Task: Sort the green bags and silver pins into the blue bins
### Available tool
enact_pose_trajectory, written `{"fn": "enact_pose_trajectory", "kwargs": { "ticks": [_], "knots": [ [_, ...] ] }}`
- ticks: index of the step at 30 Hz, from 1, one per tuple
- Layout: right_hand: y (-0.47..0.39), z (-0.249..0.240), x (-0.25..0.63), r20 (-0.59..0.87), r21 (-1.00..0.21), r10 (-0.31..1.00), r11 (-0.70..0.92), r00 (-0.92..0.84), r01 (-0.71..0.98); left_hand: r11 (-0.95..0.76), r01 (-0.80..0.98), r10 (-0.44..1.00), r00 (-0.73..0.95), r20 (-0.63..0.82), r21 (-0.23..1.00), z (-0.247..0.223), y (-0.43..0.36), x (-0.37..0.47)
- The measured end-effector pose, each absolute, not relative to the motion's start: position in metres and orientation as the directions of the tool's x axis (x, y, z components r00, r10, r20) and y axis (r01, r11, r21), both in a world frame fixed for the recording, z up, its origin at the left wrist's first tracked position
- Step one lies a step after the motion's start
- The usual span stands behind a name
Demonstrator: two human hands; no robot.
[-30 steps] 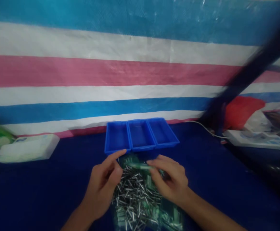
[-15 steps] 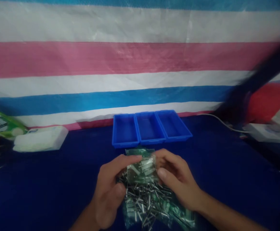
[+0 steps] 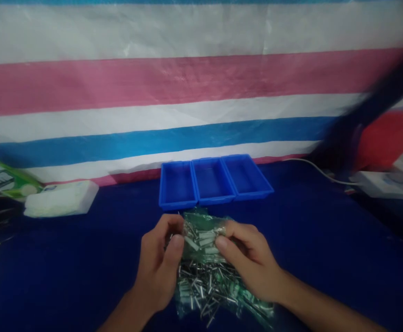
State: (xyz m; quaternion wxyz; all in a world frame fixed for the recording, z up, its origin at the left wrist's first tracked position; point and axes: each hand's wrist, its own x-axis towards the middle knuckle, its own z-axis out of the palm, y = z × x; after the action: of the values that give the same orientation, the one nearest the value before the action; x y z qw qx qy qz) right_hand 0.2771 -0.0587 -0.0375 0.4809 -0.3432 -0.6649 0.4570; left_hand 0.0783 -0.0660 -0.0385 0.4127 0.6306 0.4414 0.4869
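Observation:
A small clear plastic bag (image 3: 203, 253) with white and silvery pieces inside is held up between my hands. My right hand (image 3: 256, 265) pinches its right side, thumb in front. My left hand (image 3: 159, 265) is curled at the left edge, thumb and forefinger closed on the plastic; its other fingers are partly hidden. Below the bag lies a heap of short, thin metal pins (image 3: 201, 288), loose on greenish plastic. More greenish clear bags (image 3: 253, 304) lie beside and beneath the heap, partly covered by my right hand.
Behind my hands stand three joined blue trays (image 3: 198, 186) on the dark blue tabletop (image 3: 93, 258). A white tissue pack (image 3: 61, 198) and a green-and-white package (image 3: 9, 180) lie at left. A white cable (image 3: 312, 166) runs to a white object (image 3: 381, 184) at right.
My left hand's forefinger has drawn back from the bag's front to its left edge. My right thumb has moved left onto the bag's face. The camera view has shifted slightly.

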Motion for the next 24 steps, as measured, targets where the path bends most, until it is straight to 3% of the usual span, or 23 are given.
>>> {"fn": "enact_pose_trajectory", "kwargs": {
  "ticks": [12, 24],
  "knots": [
    [-0.0565, -0.0348, 0.2807, 0.305, -0.943, 0.871, 0.334, -0.385, 0.010, -0.302, 0.150, 0.911, 0.335, 0.239, 0.942, -0.0317, -0.0617, 0.0812],
    [-0.0594, -0.0362, 0.2798, 0.330, -0.915, 0.873, 0.389, -0.358, 0.105, -0.392, 0.194, 0.875, 0.380, 0.299, 0.899, -0.0302, -0.0653, 0.0836]
  ]
}}
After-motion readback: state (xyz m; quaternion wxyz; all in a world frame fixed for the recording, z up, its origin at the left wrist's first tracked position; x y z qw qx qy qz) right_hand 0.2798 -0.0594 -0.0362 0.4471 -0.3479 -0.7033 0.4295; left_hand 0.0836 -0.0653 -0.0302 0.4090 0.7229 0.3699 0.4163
